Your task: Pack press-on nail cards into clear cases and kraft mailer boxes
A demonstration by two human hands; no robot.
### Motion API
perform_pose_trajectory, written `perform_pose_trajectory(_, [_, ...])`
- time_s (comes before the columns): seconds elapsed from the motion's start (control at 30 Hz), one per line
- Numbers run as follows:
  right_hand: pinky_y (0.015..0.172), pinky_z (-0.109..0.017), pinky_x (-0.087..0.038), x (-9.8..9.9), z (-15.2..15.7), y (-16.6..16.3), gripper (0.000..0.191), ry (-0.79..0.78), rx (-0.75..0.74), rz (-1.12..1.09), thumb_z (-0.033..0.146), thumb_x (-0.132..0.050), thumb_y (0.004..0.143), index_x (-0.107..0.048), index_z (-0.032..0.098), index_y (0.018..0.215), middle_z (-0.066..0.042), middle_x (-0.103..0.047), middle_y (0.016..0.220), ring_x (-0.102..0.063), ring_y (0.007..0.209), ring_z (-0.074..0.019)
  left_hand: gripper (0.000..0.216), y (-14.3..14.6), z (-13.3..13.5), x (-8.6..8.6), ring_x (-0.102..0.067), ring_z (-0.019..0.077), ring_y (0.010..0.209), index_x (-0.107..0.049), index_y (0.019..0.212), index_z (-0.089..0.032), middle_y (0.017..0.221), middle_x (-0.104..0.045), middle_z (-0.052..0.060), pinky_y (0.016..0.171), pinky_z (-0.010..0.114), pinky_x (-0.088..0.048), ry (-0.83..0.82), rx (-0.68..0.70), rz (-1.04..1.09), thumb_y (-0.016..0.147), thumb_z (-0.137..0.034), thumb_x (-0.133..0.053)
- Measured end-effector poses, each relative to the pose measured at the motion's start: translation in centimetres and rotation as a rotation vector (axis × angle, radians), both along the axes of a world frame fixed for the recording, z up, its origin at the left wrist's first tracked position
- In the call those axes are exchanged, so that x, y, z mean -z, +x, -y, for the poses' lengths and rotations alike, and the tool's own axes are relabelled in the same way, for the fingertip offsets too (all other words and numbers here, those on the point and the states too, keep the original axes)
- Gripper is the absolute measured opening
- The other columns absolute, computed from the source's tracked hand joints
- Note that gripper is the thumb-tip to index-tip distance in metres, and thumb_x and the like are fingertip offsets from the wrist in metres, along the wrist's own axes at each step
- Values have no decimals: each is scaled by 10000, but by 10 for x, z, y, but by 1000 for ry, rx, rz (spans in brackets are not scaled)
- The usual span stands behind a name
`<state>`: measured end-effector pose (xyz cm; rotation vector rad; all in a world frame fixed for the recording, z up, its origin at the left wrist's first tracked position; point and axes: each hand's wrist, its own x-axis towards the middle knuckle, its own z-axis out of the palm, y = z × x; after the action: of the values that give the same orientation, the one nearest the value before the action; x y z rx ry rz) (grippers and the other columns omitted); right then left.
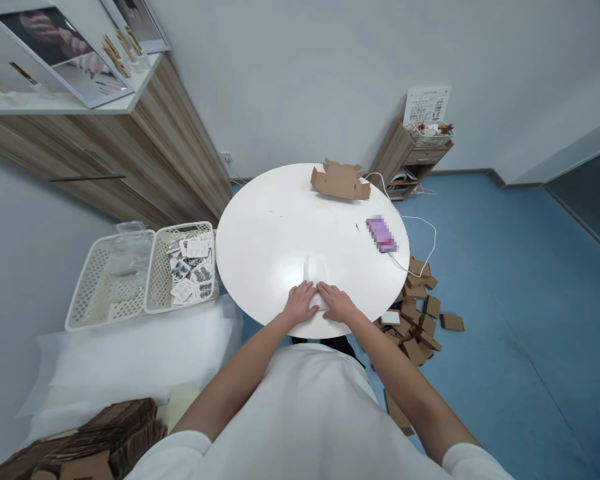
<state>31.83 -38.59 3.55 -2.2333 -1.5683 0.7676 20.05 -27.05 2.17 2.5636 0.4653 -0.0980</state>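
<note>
A white, slightly see-through piece of foam wrap (314,268) lies near the front edge of the round white table (260,233). My left hand (300,303) grips its left side, fingertips on top and thumb toward the middle. From the right, my right hand (336,303) grips the same wrap, its fingertips almost meeting the left ones. Whatever the wrap may contain is hidden. Farther back stands an unfolded brown cardboard box (341,181). A phone with a purple blurred screen (381,234) lies at the right, with a white cable attached.
Left of the table are a basket of printed cards (193,270) and a basket with clear plastic packs (113,277). White sheets (145,353) and stacked flat cardboard (100,433) lie nearer. Small brown boxes (415,313) are heaped on the floor at right.
</note>
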Motion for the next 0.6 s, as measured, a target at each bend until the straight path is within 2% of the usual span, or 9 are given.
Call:
perform_pose_trajectory(0.13, [777,-304,-397,2,-5,-1,725,-45,12,-39,83,-610,566,-366,227,1233,-89,-395,1253,-484,982,-215,572,-2,-4,-8,-378,261,1169,-369,1213,-191,1255,-437,101,944,396,-306,-98,-28,19,692,-351,-543])
perform_pose_trajectory(0.27, [768,-301,-397,0,6,-3,638,-52,-34,-182,205,-654,554,-446,185,1156,-88,-469,1125,-509,926,-212,598,-17,-5,-17,-433,266,1095,-435,1164,-220,1150,-518,70,917,370,-329,-215,105,2,634,-454,-586])
perform_pose_trajectory(0.33, [775,-297,-395,-1,11,0,584,-58,-27,-257,255,-657,559,-481,188,1112,-74,-500,1080,-505,925,-209,621,-23,-4,-16,-428,265,1092,-455,1149,-236,1144,-516,58,919,362,-327,-232,145,0,585,-428,-630])
perform_pose_trajectory(0.4, [734,-283,-406,-3,12,5,445,-96,26,-323,274,-621,596,-529,189,1023,-60,-527,1030,-518,870,-192,543,-23,-3,-12,-422,258,1090,-493,1108,-244,1154,-495,56,910,357,-336,-213,81,7,589,-339,-624])
perform_pose_trajectory(0.5, [634,-257,-416,-5,7,13,188,-130,145,-469,298,-535,672,-565,167,804,-45,-559,913,-532,736,-156,337,-15,-4,-3,-476,218,998,-550,996,-228,1063,-519,57,838,330,-387,-254,-99,-14,660,-228,-518])
perform_pose_trajectory(0.6, [578,-250,-412,-3,0,14,214,-98,301,-623,348,-452,744,-533,158,689,-29,-571,706,-529,610,-137,276,-6,-7,4,-533,162,826,-525,977,-193,931,-560,44,722,277,-429,-409,-259,-14,712,-198,-450])
